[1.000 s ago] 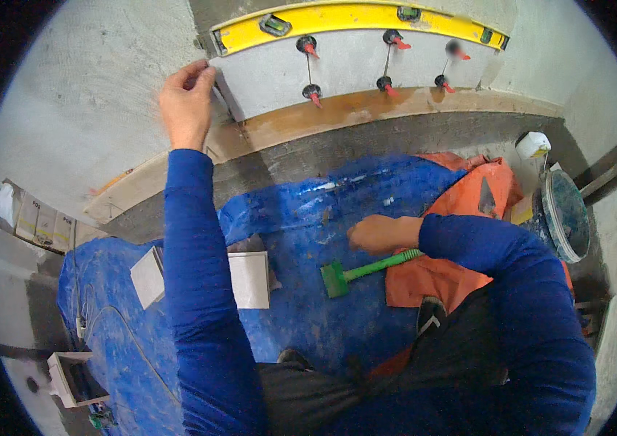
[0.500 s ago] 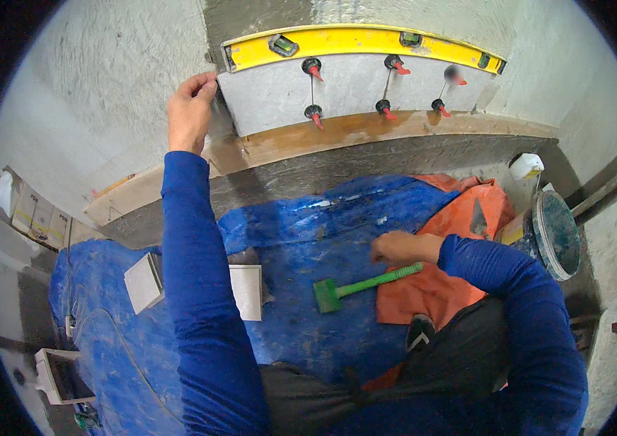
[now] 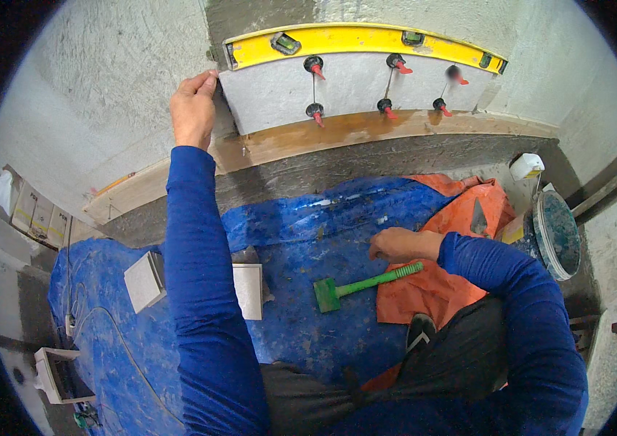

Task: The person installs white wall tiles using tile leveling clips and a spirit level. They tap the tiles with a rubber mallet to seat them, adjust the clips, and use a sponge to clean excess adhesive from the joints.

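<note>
My left hand (image 3: 193,109) reaches up to the wall, its thumb and forefinger pinched together at the upper left corner of a row of light grey tiles (image 3: 272,94). Whether anything small sits between those fingertips is hidden. A yellow spirit level (image 3: 352,38) lies along the tiles' top edge. Black tile-levelling clips with red handles (image 3: 315,67) straddle the joints. My right hand (image 3: 395,245) hangs loosely curled above the tarp, with nothing visible in it. Just below it, a green mallet (image 3: 327,294) lies with its handle partly over an orange cloth (image 3: 424,294).
A wooden batten (image 3: 308,149) runs under the tiles. Blue tarp (image 3: 301,254) covers the floor. Loose tiles (image 3: 145,283) lie on it, with another tile (image 3: 248,291) beside my left sleeve. A bucket (image 3: 559,236) and a white container (image 3: 526,166) stand right; cardboard boxes (image 3: 36,214) stand left.
My left hand has shifted very slightly, still at the tile corner. The view has moved a little; the right hand stays nearly in place.
</note>
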`<act>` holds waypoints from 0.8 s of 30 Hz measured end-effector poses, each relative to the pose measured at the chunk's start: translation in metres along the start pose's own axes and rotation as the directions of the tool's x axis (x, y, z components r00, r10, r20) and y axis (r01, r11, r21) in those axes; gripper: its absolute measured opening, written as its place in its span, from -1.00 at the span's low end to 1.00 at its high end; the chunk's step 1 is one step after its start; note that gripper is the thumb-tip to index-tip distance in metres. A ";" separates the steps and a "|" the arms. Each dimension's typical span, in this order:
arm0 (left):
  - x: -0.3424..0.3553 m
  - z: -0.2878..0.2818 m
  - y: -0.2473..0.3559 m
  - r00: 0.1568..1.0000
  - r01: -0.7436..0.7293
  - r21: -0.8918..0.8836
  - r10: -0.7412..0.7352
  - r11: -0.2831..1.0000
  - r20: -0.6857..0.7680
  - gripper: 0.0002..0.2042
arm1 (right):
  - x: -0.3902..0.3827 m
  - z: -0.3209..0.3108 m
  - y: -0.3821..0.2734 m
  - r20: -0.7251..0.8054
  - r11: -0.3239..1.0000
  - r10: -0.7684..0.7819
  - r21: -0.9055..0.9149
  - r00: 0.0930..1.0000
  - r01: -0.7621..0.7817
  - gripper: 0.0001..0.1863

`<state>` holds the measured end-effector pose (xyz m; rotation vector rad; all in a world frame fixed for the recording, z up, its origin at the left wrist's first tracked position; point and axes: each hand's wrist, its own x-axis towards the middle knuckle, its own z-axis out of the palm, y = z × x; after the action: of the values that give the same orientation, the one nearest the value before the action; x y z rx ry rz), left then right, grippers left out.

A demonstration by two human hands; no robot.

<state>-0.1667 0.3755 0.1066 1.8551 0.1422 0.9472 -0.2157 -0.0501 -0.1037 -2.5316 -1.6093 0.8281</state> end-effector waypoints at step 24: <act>0.032 -0.027 -0.049 0.982 -0.034 -0.054 0.043 0.998 0.183 -0.56 | 0.032 0.116 0.103 -0.407 0.842 0.483 -0.026 0.775 -0.538 -0.81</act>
<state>-0.1478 0.4344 0.0891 1.8931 -0.0304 0.7937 -0.1716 -0.1002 -0.2473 -3.0371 -0.8894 0.1838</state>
